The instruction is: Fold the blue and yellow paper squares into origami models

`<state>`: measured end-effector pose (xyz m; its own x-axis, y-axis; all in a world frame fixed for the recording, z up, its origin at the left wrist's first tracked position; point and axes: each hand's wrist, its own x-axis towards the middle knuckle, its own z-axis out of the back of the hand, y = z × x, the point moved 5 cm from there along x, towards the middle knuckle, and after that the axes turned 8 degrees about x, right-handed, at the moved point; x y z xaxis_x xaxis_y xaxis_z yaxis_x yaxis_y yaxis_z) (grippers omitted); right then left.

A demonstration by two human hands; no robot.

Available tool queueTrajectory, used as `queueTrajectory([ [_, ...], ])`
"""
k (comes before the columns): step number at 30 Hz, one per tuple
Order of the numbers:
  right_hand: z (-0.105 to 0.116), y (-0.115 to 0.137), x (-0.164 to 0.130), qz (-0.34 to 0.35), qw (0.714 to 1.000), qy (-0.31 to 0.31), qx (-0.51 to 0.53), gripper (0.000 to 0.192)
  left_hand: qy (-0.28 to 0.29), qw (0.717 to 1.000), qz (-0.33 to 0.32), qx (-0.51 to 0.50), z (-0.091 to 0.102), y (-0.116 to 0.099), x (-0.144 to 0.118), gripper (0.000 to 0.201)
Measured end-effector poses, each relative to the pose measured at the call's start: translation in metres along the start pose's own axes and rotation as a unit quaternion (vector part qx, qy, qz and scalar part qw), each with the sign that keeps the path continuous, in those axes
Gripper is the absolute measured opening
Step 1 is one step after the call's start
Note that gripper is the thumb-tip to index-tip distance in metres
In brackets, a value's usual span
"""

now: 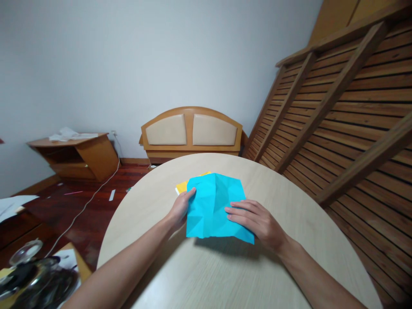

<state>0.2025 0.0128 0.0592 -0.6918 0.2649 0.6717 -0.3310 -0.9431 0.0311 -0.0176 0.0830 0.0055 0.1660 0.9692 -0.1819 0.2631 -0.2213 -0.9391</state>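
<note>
A creased sheet of bright blue paper (206, 210) is held up a little over the round table, and its shadow falls below the near edge. My left hand (180, 208) grips the left edge of the sheet, thumb on top and the other fingers hidden beneath. On the right half of the paper lie the stretched fingers of my right hand (252, 219); its thumb is out of sight. Fold lines run across the sheet, with a raised crease down the middle. Partly covered behind it, yellow paper (182, 187) shows on the table.
The pale round table (154, 266) fills the front. Beyond it stands a headboard (189, 128) against the wall. Wooden slats (322, 111) lean at the right. A low cabinet (96, 156), a white cable (93, 197) and a cluttered glass pot (45, 279) are at the left.
</note>
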Motion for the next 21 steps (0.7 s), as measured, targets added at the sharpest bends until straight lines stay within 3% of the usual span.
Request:
queueTrajectory([
  [3, 0.007, -0.003, -0.003, -0.013, 1.0, -0.003, -0.02, 0.035, 0.001, 0.999, -0.024, 0.037, 0.01, -0.007, 0.004, 0.04],
  [6, 0.01, -0.012, -0.006, -0.03, 0.999, -0.007, -0.044, 0.035, -0.013, 0.989, -0.096, 0.111, 0.021, -0.019, 0.008, 0.049],
  [10, 0.006, -0.037, 0.0, -0.056, 0.995, 0.0, -0.086, 0.037, -0.071, 0.968, -0.147, 0.189, 0.035, -0.031, 0.015, 0.057],
  [14, -0.005, -0.072, 0.021, -0.101, 0.987, 0.022, -0.124, 0.039, -0.152, 0.941, -0.197, 0.229, 0.047, -0.04, 0.02, 0.047],
  [17, -0.016, -0.094, 0.031, -0.123, 0.979, 0.047, -0.154, 0.037, -0.182, 0.93, -0.224, 0.227, 0.053, -0.038, 0.024, 0.041],
  [21, -0.039, -0.109, 0.02, -0.124, 0.977, 0.098, -0.142, 0.041, -0.174, 0.928, -0.217, 0.248, 0.063, -0.02, 0.034, 0.054],
])
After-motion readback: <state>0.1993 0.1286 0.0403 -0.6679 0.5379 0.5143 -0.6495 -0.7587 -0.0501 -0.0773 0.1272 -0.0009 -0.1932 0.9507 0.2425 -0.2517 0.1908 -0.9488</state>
